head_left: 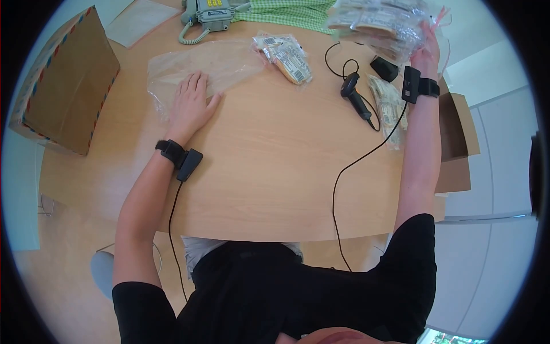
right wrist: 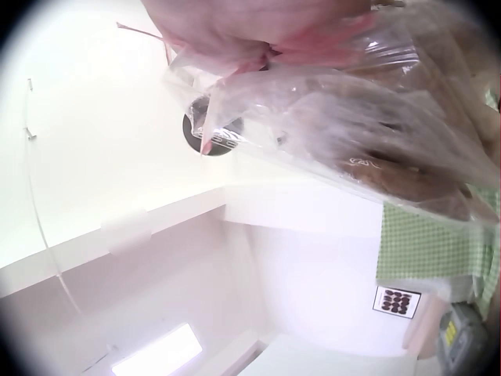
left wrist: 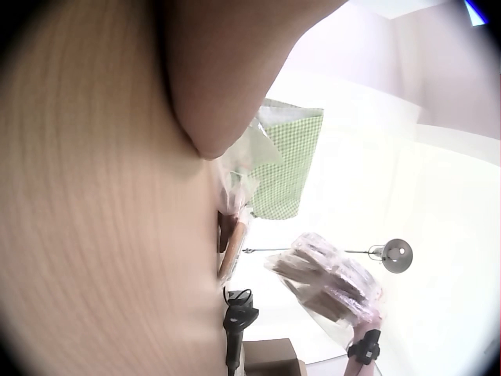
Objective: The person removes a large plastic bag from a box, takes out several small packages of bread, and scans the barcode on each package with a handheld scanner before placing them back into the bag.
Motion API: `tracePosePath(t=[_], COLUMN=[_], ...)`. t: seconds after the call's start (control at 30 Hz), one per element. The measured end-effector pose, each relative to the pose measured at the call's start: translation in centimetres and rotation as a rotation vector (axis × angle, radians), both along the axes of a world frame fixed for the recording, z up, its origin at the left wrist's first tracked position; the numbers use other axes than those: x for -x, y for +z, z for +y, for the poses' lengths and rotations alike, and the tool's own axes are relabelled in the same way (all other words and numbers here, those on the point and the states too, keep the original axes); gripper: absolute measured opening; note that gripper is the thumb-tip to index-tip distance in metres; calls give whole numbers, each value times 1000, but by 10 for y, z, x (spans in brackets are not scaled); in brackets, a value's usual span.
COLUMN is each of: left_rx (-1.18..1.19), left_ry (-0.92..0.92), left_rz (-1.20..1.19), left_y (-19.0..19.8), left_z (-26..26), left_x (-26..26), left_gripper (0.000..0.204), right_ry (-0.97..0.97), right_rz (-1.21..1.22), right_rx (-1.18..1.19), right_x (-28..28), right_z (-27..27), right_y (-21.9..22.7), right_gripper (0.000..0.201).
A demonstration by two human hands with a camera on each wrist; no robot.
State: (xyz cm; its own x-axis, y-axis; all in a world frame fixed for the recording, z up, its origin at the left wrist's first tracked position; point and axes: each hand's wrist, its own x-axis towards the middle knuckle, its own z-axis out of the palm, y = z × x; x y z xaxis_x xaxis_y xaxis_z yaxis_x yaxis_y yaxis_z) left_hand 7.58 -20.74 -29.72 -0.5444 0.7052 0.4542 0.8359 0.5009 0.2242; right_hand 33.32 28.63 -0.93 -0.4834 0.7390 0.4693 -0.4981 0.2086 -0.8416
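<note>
My left hand [head_left: 193, 106] lies with fingers extended on an empty-looking clear plastic bag [head_left: 235, 60], spread flat on the table [head_left: 269, 172]. Up at the back right, my right hand [head_left: 425, 51] grips a clear plastic bag of packets [head_left: 375, 23] by its gathered pink-edged top. The left wrist view shows this filled bag [left wrist: 325, 278] raised above table height. Through its plastic, brownish contents [right wrist: 391, 168] show in the right wrist view. Several clear-wrapped packets with barcode labels [head_left: 292, 60] lie at the right end of the flat bag.
A black barcode scanner [head_left: 356, 97] and its cable lie right of centre, near a small black block [head_left: 384, 67] and more wrapped packets [head_left: 388, 106]. Cardboard boxes stand at left [head_left: 71, 80] and right [head_left: 458, 126]. Behind are a grey telephone [head_left: 215, 17] and green checked cloth [head_left: 286, 14].
</note>
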Motion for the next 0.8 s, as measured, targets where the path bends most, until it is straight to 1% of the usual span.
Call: tracePosePath(t=[0.03,0.07,0.13,0.2,0.23,0.33,0.37,0.43,0.5,0.53,0.6,0.63,0.67,0.7,0.73,0.77,0.8], left_rx=[-2,-52,-149,-187,-202,-313,-340,-392,-654,-783,-906,-958,-944,-927,-908,-928,-873], left_ry=[0,-2,-3,6,11,-89,-105,-135,-188,-215,-425,-537,-532,-527,-522,-499,-440], left_rz=[-8,-20,-43,69,126,-54,-291,-771,-1179,-1384,-1663,-1800,-1728,-1657,-1585,-1579,-1525], left_y=[0,1,6,14,17,16,29,53,58,60,94,109,113,111,109,105,100], left_z=[0,-1,0,1,-1,-2,-3,-2,22,33,44,49,54,58,63,67,70], left_x=[0,-1,-5,-9,-10,2,5,13,37,42,19,10,10,12,15,23,33], left_gripper=[64,65,66,69,71,72,71,70,72,73,79,82,83,84,85,78,73], right_ry=[53,78,129,5,-56,324,364,447,528,527,522,592,659,724,709,692,680], right_rz=[-37,-3,67,-50,-107,20,-13,-65,-130,-132,-126,-29,73,177,172,168,142], right_rx=[-49,-105,-214,-364,-434,-65,-24,151,326,315,290,311,330,347,387,428,468], right_x=[2,3,5,15,19,48,50,71,92,92,91,90,89,88,89,92,95], right_z=[-9,-29,-86,-137,-149,-127,-174,-153,-131,-134,-152,-171,-198,-210,-198,-179,-157], right_y=[2,-3,-20,-27,-30,-53,-41,-53,-70,-78,-87,-85,-77,-73,-79,-92,-109], right_gripper=[40,43,50,54,56,57,48,51,55,54,52,50,49,48,50,52,56])
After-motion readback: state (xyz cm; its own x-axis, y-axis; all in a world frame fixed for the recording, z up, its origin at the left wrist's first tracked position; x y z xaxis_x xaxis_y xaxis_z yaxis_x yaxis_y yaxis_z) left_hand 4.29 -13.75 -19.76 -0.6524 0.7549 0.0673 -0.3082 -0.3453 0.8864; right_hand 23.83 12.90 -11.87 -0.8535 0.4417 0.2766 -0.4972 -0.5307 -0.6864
